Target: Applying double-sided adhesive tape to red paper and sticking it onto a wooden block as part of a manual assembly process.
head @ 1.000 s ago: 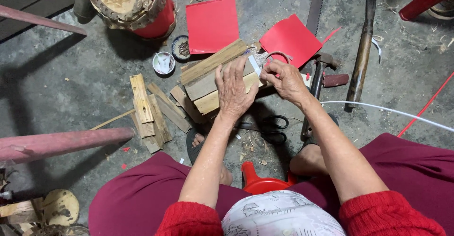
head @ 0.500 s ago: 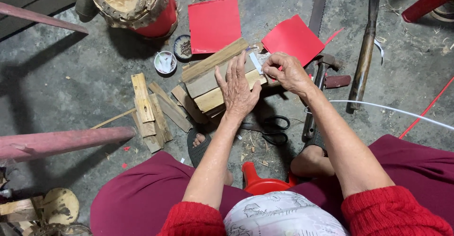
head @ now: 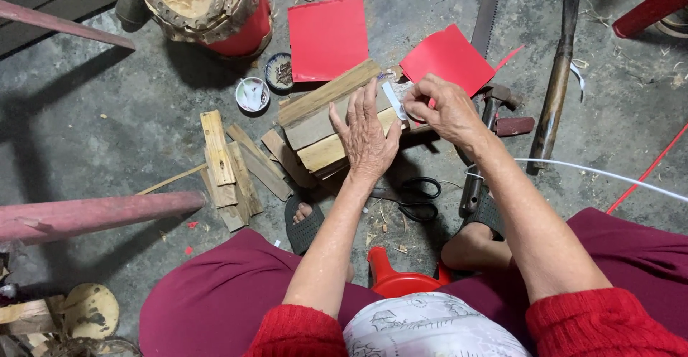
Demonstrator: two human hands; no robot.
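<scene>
Head view: wood blocks [head: 326, 124] pressed flat under open left hand [head: 367, 136], white strip [head: 393, 100] pinched by right hand [head: 438, 110]; blocks best kept pinned, strip kept taut

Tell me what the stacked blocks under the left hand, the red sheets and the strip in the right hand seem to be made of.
Stacked blocks: rough, unpainted wood, going by the grain and sawn edges; the left hand lies flat on them. Red sheets: thin matte paper or card, lying flat with crisp cut edges. Strip pinched in the right hand: pale and thin, probably paper or tape; too small to tell.
</scene>
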